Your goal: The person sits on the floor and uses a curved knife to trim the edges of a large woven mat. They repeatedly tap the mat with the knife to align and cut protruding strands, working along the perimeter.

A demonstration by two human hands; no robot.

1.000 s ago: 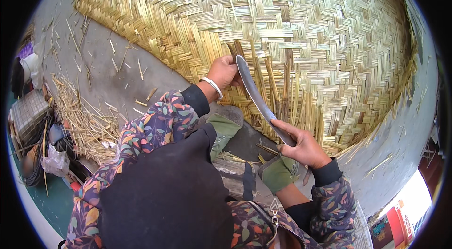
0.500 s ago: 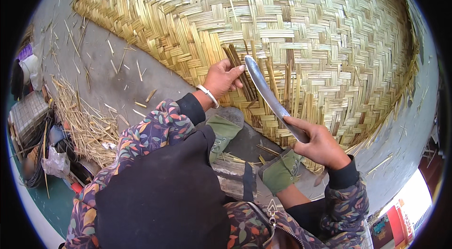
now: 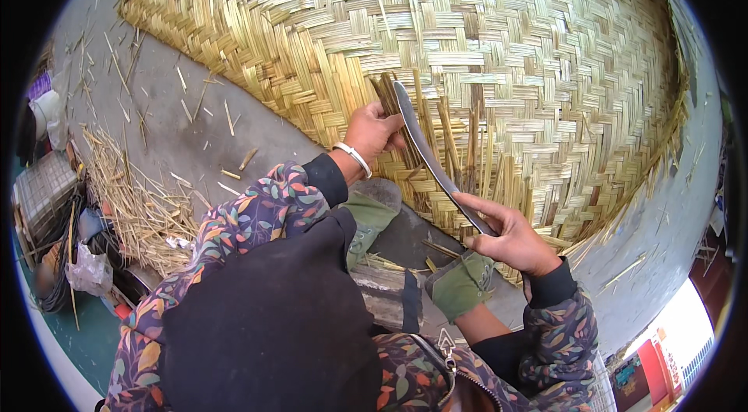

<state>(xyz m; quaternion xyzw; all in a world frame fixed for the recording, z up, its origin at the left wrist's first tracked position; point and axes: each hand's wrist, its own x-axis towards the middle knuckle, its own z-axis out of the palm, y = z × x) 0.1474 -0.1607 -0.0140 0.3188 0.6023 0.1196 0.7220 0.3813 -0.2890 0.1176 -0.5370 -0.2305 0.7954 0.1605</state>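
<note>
The mat (image 3: 506, 46) lies on the floor (image 3: 257, 135) in front of the person, its near edge running just beyond the shoes (image 3: 365, 225). By that edge, several strips (image 3: 383, 93) stick out loose from the weave. The left hand (image 3: 372, 132) has its fingers closed on the darkest of these, thumb uppermost, close beside the blade (image 3: 428, 149). The right hand (image 3: 510, 234) is wrapped round the blade's lower end, and the curved tip points away from the person, next to the strips; whether tip and strips touch, I cannot tell.

The blade looks like thin, stiff metal, probably smooth and a little slippery, and light enough for one hand. It is best held at the lower end, where the right hand has it, since which edge is sharp does not show. The strips seem light, dry and springy, likely to split or fray if bent hard; a pinch low down, near the weave, should steady them better than one at the loose ends. The mat as a whole looks broad and floppy, awkward to lift, and would be better taken by its folded left border than by the loose strips
</note>
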